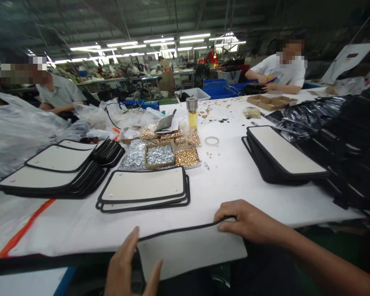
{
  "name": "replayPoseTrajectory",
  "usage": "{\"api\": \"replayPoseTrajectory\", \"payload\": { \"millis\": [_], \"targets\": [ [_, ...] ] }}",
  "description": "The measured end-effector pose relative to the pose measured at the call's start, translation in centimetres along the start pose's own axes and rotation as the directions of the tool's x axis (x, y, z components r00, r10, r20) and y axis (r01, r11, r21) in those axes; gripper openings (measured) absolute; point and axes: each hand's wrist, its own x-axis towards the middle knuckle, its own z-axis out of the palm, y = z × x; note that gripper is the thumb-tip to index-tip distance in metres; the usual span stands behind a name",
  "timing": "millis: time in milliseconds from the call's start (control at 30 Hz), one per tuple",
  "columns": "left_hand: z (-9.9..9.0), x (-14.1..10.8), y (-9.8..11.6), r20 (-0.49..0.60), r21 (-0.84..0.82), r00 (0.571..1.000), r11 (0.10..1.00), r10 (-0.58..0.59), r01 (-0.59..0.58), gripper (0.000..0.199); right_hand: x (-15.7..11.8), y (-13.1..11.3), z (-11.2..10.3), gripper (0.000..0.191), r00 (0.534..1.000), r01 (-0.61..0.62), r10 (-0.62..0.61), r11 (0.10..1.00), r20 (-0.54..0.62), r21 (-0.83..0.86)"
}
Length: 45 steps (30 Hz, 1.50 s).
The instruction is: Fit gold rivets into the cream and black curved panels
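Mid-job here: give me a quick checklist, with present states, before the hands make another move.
1. Right hand gripping the pale panel near its upper right corner: ok.
2. Left hand securing the panel's left end: cannot tell; thumb and fingers are spread around that edge.
3. Middle stack squared up: not ok; lower panels stick out beneath the top one.
4. Gold-coloured pieces stocked in their box: ok.
5. Silver-coloured pieces stocked beside them: ok.

The bottom edge cuts off the left hand [120, 267], while the right edge crops the black heap [354, 139].
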Motion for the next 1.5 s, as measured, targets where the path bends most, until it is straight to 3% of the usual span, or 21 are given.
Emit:
{"api": "replayPoseTrajectory", "payload": {
  "millis": [33,67,133,200,267,367,433,567,700,1000,1200,1367,1500],
  "targets": [
    [0.8,0.4,1.1,0.05,0.031,0.98,0.981,0.19,-0.192,0.071,0.4,-0.8,0.4,0.011,0.998,0.051,-0.051,0.999,0.03,0.008],
    [1.7,0.8,2.3,0.137,0.025,0.933,0.94,0.334,-0.34,0.068,0.9,-1.5,0.8,0.013,0.992,0.104,-0.105,0.994,0.066,0.023],
    [3.5,1.9,4.4,0.243,-0.032,0.846,0.876,0.474,-0.481,0.057,2.2,-2.3,1.1,0.017,0.973,0.181,-0.187,0.982,0.134,0.056],
    [5.0,3.0,5.8,0.301,-0.092,0.82,0.871,0.487,-0.483,0.039,3.8,-1.8,0.3,0.024,0.982,0.165,-0.167,0.986,0.084,0.025],
    [5.8,4.0,6.4,0.321,-0.119,0.828,0.887,0.459,-0.446,0.022,5.8,0.2,-1.8,0.032,0.989,0.068,-0.078,0.994,-0.122,-0.085],
    [6.2,4.6,6.2,0.284,-0.133,0.837,0.884,0.468,-0.449,0.016,8.8,4.9,-5.8,0.036,0.914,-0.103,0.014,0.975,-0.404,-0.198],
    [6.2,4.4,5.9,0.242,-0.144,0.821,0.856,0.518,-0.497,0.024,10.3,8.0,-7.9,0.033,0.877,-0.196,0.052,0.947,-0.478,-0.256],
    [6.1,3.5,5.6,0.22,-0.187,0.757,0.788,0.615,-0.586,0.03,11.7,11.9,-9.4,0.027,0.883,-0.262,0.065,0.889,-0.465,-0.375],
    [6.0,2.4,5.1,0.195,-0.248,0.748,0.77,0.634,-0.588,0.029,12.3,13.2,-9.7,0.022,0.899,-0.272,0.05,0.842,-0.435,-0.466],
    [5.6,0.9,3.7,0.219,-0.293,0.742,0.768,0.633,-0.569,0.029,11.6,13.1,-10.9,0.025,0.918,-0.285,0.057,0.785,-0.393,-0.55],
    [4.9,0.4,3.9,0.29,-0.296,0.694,0.751,0.659,-0.59,0.032,11.6,12.4,-11.4,0.024,0.932,-0.293,0.091,0.759,-0.351,-0.582],
    [4.4,0.5,4.6,0.306,-0.283,0.7,0.764,0.645,-0.58,0.038,11.8,11.9,-11.6,0.021,0.932,-0.317,0.129,0.744,-0.34,-0.588],
    [4.2,0.6,4.9,0.342,-0.298,0.715,0.792,0.609,-0.532,0.031,12.0,11.9,-12.2,0.019,0.945,-0.306,0.159,0.734,-0.285,-0.606]
  ]
}}
